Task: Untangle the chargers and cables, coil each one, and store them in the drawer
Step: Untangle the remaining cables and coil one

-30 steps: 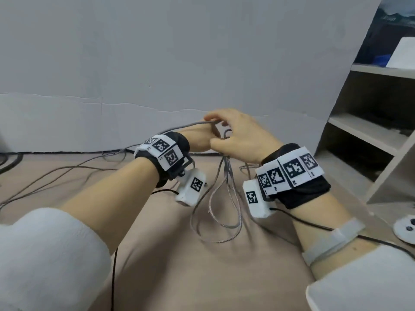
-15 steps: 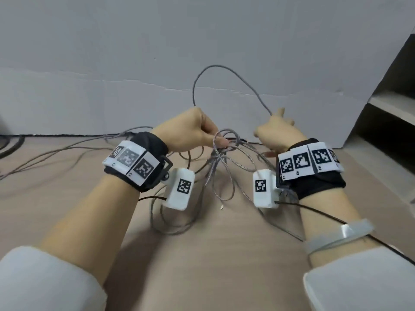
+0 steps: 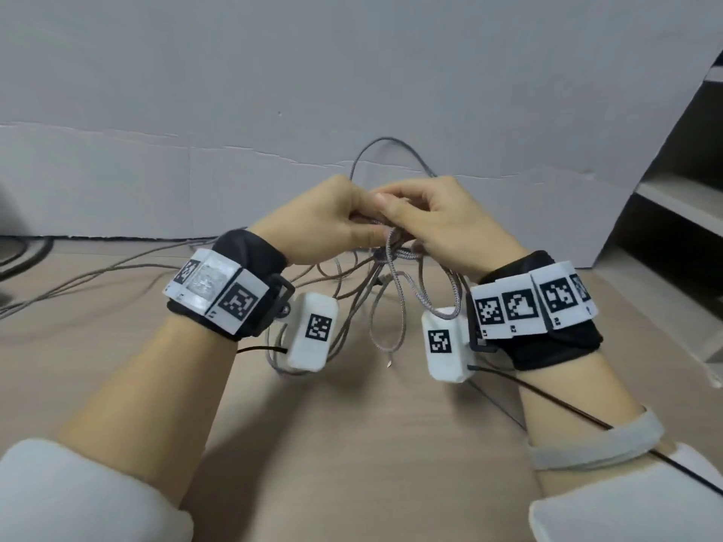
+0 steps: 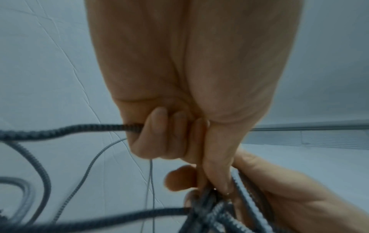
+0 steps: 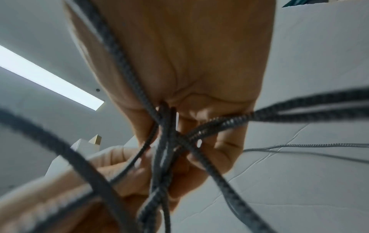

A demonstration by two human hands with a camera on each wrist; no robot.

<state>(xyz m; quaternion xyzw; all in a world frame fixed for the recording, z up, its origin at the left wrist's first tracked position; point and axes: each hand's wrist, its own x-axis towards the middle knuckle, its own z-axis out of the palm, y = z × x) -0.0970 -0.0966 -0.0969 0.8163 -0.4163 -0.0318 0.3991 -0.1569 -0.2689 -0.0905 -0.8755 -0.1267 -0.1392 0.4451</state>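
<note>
between left hand (image 3: 328, 224) and right hand (image 3: 446, 224), tangled braided cables (image 3: 395, 264)

The head view looks forward and down from above both forearms toward the far wall (image 3: 352, 72), while each wrist view looks up close along its palm, all three sharing the cables (image 3: 395, 267) between the fingers.

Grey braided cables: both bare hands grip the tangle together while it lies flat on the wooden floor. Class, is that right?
Not quite. Both the left hand and right hand grip the grey braided cables, but the head view shows the tangle lifted, loops hanging toward the wooden floor.
</note>
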